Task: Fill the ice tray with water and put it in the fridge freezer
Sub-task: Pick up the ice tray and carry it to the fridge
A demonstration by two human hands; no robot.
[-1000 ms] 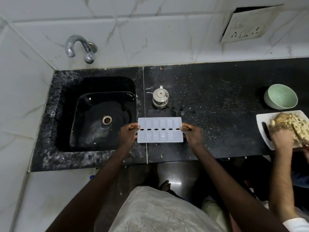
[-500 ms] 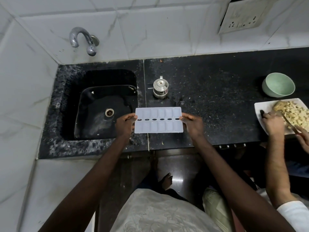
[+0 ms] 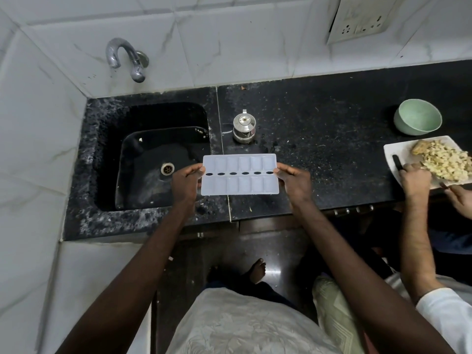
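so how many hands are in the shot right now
4. The left hand and right hand hold the ice tray by its ends; another person's hand is at the white plate, their other hand at the right edge.

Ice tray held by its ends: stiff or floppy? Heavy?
Probably fairly stiff: the ice tray spans flat between left hand and right hand with no visible sag. Likely light: cells look empty, end pinches suffice. Filled, it may spill if tilted.
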